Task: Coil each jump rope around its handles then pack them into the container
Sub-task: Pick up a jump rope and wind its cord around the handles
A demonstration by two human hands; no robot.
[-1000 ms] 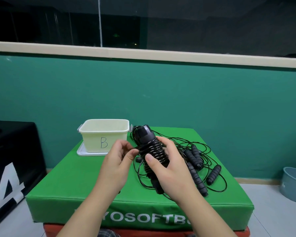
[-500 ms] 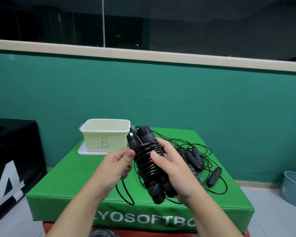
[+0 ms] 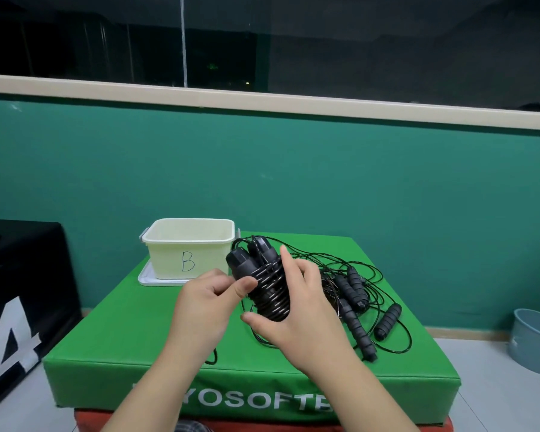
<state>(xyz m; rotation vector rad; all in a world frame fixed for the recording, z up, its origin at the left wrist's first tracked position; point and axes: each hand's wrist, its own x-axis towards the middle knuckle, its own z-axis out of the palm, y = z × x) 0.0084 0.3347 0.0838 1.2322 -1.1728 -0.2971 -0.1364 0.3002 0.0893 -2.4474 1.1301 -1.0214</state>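
My right hand (image 3: 303,310) grips a pair of black jump-rope handles (image 3: 259,275) held upright above the green mat, with black cord wound around them in many turns. My left hand (image 3: 206,304) pinches the loose cord against the left side of the bundle; a short loop of cord hangs below it. The cream container marked "B" (image 3: 189,244) stands open on its white lid at the mat's back left. A tangle of other black jump ropes (image 3: 356,294) with ribbed handles lies on the mat to the right, partly hidden by my right hand.
The green padded mat (image 3: 131,338) sits on a red block. A black box with a white "4" (image 3: 22,307) stands at the left. A blue-grey bucket (image 3: 533,341) is on the floor at the right. A teal wall runs behind.
The handle bundle has tilted more upright and my right hand has shifted down around its lower part. My left hand moved up against the bundle, and the hanging cord loop is shorter.
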